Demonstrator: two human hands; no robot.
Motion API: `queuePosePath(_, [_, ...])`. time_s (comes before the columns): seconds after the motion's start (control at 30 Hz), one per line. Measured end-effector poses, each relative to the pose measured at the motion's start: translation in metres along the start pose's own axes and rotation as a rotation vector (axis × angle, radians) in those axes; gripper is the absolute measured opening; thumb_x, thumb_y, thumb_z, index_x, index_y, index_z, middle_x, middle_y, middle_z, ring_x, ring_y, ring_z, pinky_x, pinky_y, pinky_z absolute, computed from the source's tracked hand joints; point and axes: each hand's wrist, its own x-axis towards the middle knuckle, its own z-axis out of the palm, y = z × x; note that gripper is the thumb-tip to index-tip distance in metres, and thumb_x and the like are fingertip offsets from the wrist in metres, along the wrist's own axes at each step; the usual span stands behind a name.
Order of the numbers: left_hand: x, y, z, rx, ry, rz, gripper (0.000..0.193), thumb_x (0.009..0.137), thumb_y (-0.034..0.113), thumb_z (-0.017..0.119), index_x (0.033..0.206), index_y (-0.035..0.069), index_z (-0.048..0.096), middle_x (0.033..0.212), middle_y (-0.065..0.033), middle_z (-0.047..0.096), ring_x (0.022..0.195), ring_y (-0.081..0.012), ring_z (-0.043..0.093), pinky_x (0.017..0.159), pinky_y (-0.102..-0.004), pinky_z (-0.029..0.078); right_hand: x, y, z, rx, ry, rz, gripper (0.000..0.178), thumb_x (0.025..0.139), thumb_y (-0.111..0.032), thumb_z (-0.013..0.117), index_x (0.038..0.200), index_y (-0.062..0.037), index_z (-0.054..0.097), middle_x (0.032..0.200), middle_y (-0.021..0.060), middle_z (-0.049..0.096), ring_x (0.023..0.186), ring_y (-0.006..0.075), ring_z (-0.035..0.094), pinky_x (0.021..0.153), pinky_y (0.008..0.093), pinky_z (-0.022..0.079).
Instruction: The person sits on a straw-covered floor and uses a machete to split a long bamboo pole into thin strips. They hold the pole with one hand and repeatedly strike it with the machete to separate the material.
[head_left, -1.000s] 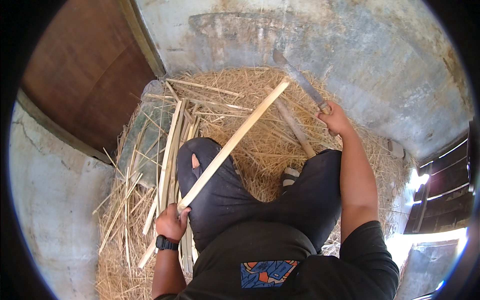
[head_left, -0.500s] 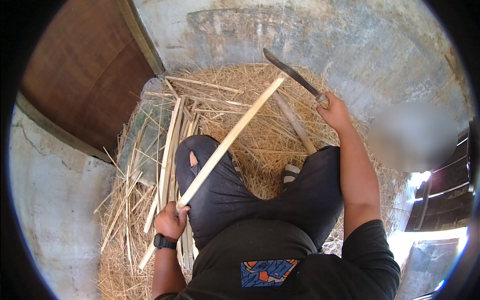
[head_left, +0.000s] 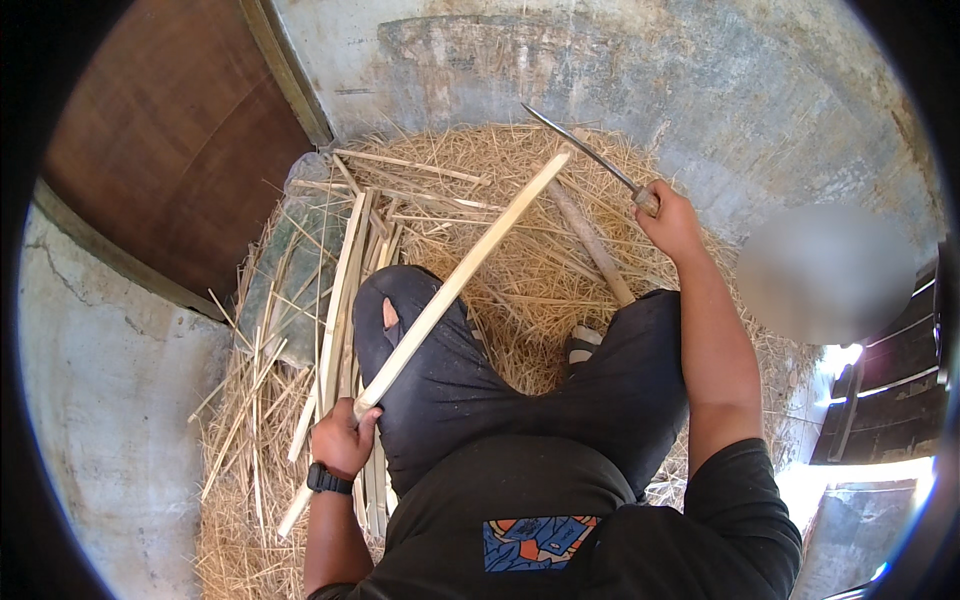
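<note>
My left hand is closed round the near end of a long pale wooden strip, probably split bamboo. The strip slants up and away to the right, passing over my left knee. In my right hand is the handle of a machete, its long dark blade pointing to the far left. The blade is turned nearly edge-on to view and lies just beyond the strip's far end; whether they touch I cannot tell. Below the blade, a round wooden stick leans toward my right knee.
Several pale strips lie on the left beside my leg. Straw-like shavings cover the floor. A greenish sack lies at the left, near a brown panel. A stained concrete wall stands ahead.
The machete blade has rotated from showing its broad side to nearly edge-on, its tip slightly lower. The left hand and the strip have hardly moved.
</note>
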Motion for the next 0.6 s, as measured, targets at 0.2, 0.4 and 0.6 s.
queuePosePath(0.2, [0.001,0.000,-0.001,0.010,-0.010,-0.004,0.039,0.091,0.041,0.075,0.096,0.004,0.062,0.070,-0.0204,0.065,0.066,-0.0444,0.065,0.058,-0.0506,0.051,0.000,0.005,0.004,-0.084,-0.043,-0.092,0.038,0.088,-0.029,0.075,0.117,-0.0070,0.065,0.094,0.0219,0.072,0.090,0.0399,0.070,0.079,0.0493,0.054])
queuePosePath(0.4, [0.000,0.001,0.000,0.013,0.015,0.021,0.039,0.091,0.042,0.075,0.093,0.005,0.062,0.071,-0.0203,0.065,0.067,-0.0447,0.065,0.058,-0.0512,0.051,-0.004,-0.014,0.001,-0.180,-0.098,-0.055,0.033,0.091,-0.027,0.071,0.116,-0.0066,0.063,0.091,0.0214,0.072,0.090,0.0401,0.070,0.077,0.0510,0.054])
queuePosePath(0.6, [-0.003,-0.003,0.006,0.017,0.033,0.006,0.041,0.092,0.044,0.074,0.095,0.005,0.062,0.069,-0.0206,0.065,0.066,-0.0453,0.065,0.057,-0.0516,0.051,-0.004,-0.023,0.002,-0.215,-0.065,-0.077,0.031,0.092,-0.024,0.070,0.117,-0.0079,0.061,0.089,0.0205,0.071,0.086,0.0400,0.070,0.075,0.0508,0.054])
